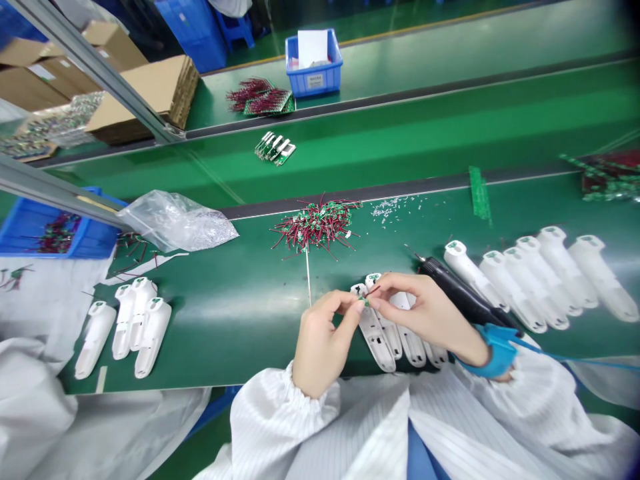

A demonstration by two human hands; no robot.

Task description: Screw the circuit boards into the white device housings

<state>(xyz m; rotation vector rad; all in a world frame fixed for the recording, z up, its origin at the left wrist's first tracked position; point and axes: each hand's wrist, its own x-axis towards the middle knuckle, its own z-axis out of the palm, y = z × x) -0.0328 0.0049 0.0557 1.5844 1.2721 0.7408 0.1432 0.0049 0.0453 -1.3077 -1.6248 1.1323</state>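
My left hand [325, 337] pinches a small green circuit board [364, 302] between thumb and forefinger. From the other side, my right hand [420, 307] also has its fingertips closed on this board and its dark red wire. Beneath my hands several white plastic housings [379, 341] lie side by side on the green bench, partly covered by my right hand. A black electric screwdriver [457, 290] lies just beyond my right hand. Farther up the bench is a heap of small green boards with red wires [320, 225].
Tiny white parts [390, 210] lie scattered right of the heap. White housings stand in groups at left [153, 337] and right [555, 280]. A clear plastic bag [175, 221] and a blue bin [100, 233] are at left; a sunken green belt [380, 147] runs behind.
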